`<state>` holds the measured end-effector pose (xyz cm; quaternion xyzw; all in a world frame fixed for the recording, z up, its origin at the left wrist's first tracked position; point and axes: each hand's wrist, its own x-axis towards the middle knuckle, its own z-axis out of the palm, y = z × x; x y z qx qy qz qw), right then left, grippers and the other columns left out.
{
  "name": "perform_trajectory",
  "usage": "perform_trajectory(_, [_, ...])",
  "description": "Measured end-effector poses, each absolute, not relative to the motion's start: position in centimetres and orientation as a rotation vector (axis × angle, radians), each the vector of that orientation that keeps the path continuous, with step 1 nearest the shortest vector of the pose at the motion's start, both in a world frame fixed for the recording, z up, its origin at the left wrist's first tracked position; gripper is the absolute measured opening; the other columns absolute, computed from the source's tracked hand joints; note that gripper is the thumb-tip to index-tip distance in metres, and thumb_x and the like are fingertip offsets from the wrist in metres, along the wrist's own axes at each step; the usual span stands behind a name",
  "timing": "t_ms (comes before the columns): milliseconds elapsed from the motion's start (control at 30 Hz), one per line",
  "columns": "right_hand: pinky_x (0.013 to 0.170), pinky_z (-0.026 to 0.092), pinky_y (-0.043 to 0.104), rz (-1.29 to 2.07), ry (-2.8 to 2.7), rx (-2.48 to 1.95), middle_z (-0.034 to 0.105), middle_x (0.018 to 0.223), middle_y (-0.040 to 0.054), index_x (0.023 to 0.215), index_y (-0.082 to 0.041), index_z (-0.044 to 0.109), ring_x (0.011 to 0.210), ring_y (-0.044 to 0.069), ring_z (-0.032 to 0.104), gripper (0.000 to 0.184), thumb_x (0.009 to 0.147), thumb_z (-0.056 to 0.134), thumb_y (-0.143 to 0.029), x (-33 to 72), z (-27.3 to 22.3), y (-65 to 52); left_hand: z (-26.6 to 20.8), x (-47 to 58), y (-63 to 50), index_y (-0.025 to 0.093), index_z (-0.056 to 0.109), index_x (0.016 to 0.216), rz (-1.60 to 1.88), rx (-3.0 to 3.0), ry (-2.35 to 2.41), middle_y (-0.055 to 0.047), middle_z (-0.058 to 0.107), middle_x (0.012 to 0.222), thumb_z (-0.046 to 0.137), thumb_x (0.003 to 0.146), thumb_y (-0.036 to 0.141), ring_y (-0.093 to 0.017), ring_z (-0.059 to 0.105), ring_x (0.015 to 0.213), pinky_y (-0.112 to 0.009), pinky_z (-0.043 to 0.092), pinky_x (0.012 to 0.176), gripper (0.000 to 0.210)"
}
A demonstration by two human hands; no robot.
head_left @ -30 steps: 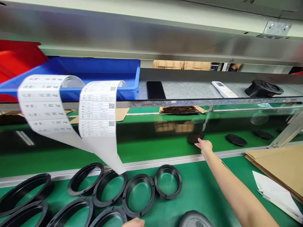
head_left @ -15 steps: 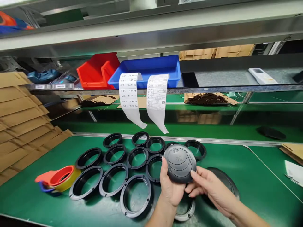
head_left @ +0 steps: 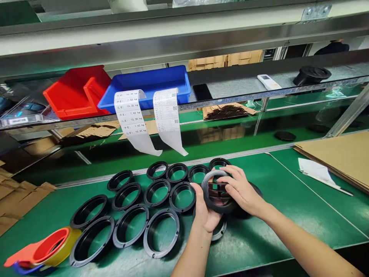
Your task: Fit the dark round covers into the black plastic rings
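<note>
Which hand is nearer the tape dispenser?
Left. The left hand, holding the vent, is right of the tape dispenser, beyond several rings; the right hand, also on the vent, is farther right.

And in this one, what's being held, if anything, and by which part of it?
A round black louvred vent: the left hand holds its left and lower rim, and the right hand grips its upper right side.

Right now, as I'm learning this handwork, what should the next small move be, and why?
Perhaps have the right hand ease its fingers off the open side of the round black part: they cover some of its slats, and the left hand seems able to support it, palm low and thumb beside it.
</note>
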<state>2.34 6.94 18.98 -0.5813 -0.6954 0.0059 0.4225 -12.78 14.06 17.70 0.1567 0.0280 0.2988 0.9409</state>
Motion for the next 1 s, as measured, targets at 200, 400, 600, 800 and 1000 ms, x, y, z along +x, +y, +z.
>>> perform_trajectory(200, [0.114,0.03,0.058,0.305,-1.468,-1.322,0.043,0.144,0.0062,0.121,-0.03,0.068,0.135,0.032,0.034,0.047,0.11,0.032,-0.057,2.9,19.3,6.2,17.7,-12.5,14.0,0.017,0.063,0.132,0.541,0.342,-0.002,-0.017,0.057,0.136,0.018,0.095,0.08,-0.037,0.048,0.131,-0.056,0.036,0.112,0.087])
perform_trajectory(400, [0.117,0.029,0.054,0.445,-1.347,-1.326,0.043,0.142,0.0061,0.12,-0.031,0.07,0.136,0.032,0.035,0.049,0.108,0.035,-0.063,3.0,19.5,5.6,17.7,-12.7,14.4,0.023,0.06,0.137,0.504,0.374,-0.076,-0.014,0.051,0.144,0.043,0.089,0.084,-0.04,0.042,0.135,-0.062,0.032,0.113,0.079])
perform_trajectory(600, [0.117,0.032,0.054,0.438,-1.352,-1.367,0.045,0.142,0.007,0.123,-0.03,0.07,0.134,0.031,0.037,0.053,0.107,0.033,-0.065,2.9,18.8,5.6,17.3,-12.7,14.6,0.021,0.062,0.133,0.454,0.337,-0.038,-0.018,0.056,0.135,0.046,0.087,0.085,-0.043,0.045,0.132,-0.069,0.031,0.109,0.08])
perform_trajectory(800, [0.117,0.032,0.054,0.382,-1.38,-1.394,0.043,0.145,0.0067,0.126,-0.029,0.069,0.137,0.031,0.034,0.053,0.109,0.031,-0.061,3.2,18.0,6.0,17.7,-12.8,14.8,0.023,0.067,0.119,0.433,0.228,0.096,-0.018,0.061,0.127,0.033,0.088,0.088,-0.042,0.051,0.126,-0.072,0.032,0.106,0.08])
perform_trajectory(1000, [0.118,0.028,0.059,0.163,-1.687,-1.415,0.032,0.155,0.0049,0.148,-0.032,0.05,0.142,0.034,0.024,0.051,0.111,0.025,-0.057,2.7,17.5,5.7,18.1,-12.7,14.9,0.013,0.068,0.12,0.482,0.163,0.189,-0.017,0.063,0.125,0.022,0.095,0.082,-0.033,0.052,0.128,-0.052,0.039,0.112,0.086])
